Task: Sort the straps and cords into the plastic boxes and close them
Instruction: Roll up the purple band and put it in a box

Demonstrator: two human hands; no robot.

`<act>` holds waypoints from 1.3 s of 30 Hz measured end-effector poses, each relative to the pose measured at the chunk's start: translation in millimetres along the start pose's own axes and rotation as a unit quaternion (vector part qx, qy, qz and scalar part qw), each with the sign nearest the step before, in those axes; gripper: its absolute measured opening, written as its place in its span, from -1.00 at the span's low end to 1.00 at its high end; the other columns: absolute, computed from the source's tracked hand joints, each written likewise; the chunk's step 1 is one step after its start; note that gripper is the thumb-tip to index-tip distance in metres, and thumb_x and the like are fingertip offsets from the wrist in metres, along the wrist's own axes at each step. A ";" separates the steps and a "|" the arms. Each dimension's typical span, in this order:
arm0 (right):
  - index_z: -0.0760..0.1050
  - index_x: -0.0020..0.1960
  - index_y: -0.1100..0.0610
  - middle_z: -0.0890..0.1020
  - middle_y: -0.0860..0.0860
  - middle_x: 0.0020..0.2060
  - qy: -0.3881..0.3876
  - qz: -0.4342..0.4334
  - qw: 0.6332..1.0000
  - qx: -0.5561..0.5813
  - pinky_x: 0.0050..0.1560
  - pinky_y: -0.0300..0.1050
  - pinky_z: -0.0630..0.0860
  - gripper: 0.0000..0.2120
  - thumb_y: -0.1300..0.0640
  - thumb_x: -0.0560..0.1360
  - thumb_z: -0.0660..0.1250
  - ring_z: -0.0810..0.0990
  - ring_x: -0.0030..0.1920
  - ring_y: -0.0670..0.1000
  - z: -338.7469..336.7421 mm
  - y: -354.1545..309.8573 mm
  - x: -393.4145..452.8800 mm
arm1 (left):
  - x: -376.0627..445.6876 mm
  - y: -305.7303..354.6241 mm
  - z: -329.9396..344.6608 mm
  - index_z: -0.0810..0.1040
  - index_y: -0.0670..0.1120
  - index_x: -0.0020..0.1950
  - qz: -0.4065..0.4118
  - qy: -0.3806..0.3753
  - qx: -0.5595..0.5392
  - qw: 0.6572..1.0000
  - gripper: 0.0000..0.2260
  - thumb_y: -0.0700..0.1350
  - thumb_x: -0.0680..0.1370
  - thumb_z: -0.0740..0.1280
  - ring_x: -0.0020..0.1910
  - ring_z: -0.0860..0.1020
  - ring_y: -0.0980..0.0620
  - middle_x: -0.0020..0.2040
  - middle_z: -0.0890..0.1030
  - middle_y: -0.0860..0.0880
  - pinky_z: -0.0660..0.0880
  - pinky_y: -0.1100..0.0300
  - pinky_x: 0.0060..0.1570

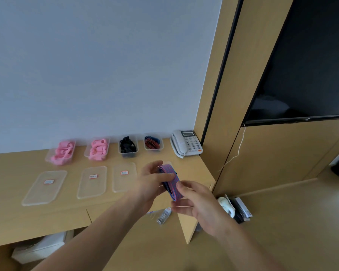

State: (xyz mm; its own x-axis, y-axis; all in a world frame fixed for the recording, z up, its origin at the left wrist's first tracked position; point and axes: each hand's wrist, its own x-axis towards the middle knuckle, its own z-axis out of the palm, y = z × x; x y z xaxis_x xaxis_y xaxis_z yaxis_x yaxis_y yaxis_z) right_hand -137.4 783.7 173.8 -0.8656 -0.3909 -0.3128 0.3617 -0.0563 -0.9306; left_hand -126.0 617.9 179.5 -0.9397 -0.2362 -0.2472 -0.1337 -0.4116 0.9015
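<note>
Indoors, wooden desk (125, 210), white wall (98, 65), dark screen (305, 61), telephone (186, 143).

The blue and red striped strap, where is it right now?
In the head view the blue and red striped strap is held above the desk's right end between the left hand and right hand, in front of the box of red and blue straps.

We see both hands holding a folded blue and red strap (171, 182) above the counter (8, 222). The left hand (155, 180) and the right hand (200, 204) each pinch it. Behind the strap, four open boxes stand by the wall, and the nearest one (153, 142) sits beside a phone (186, 142). Three lids (92, 181) lie flat in front of the boxes.
</note>
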 end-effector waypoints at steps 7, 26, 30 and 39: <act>0.51 0.20 0.23 0.69 0.33 -0.07 0.061 0.012 0.998 0.006 -0.02 0.16 0.68 -0.71 0.24 0.51 0.47 0.65 -0.27 0.19 1.6 5.8 59.6 | 48.2 -16.1 -12.1 0.56 -0.09 0.24 0.003 0.047 0.067 0.997 -0.60 -0.36 0.45 0.49 0.01 0.70 -0.05 0.13 0.65 -0.11 0.65 -0.07 0.10; 0.72 -0.08 -0.06 0.67 0.13 -0.32 -0.045 -0.051 0.975 -0.213 -0.13 0.16 0.61 -0.92 0.04 0.43 0.48 0.57 -0.35 0.02 -32.4 -29.8 336.0 | 282.1 -5.2 -32.0 0.60 -0.18 0.13 -0.118 0.179 0.136 0.967 -0.77 -0.16 0.52 0.51 -0.16 0.66 -0.08 -0.02 0.71 -0.19 0.67 0.07 -0.08; 0.72 -0.04 -0.05 0.70 -0.07 -0.27 0.001 -0.073 0.971 -0.228 -0.14 -0.04 0.62 -0.86 0.16 0.47 0.49 0.65 -0.25 -0.03 -37.7 -26.8 387.1 | 317.3 -10.3 -40.7 0.59 -0.09 0.18 -0.102 0.223 0.224 0.943 -0.75 -0.04 0.55 0.47 -0.05 0.65 -0.05 0.04 0.66 -0.05 0.65 -0.01 0.06; 0.71 0.07 0.16 0.68 0.08 0.01 -0.033 -0.260 0.866 -0.426 -0.01 -0.12 0.59 -0.72 0.34 0.37 0.51 0.65 -0.05 0.07 -17.0 -19.2 461.1 | 352.8 -12.7 -68.7 0.51 0.00 0.41 -0.051 0.211 0.491 0.844 -0.58 0.00 0.55 0.43 0.10 0.52 0.13 0.27 0.58 0.06 0.49 0.12 0.18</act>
State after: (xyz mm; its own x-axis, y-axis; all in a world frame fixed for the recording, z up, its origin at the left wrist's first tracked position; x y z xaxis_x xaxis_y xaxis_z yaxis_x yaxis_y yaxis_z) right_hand -549.4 620.0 44.2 -0.8023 -0.5702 0.1765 -0.4832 0.4468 -0.7529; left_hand -434.2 479.3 56.5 -0.7398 -0.6209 -0.2592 -0.5982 0.4306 0.6758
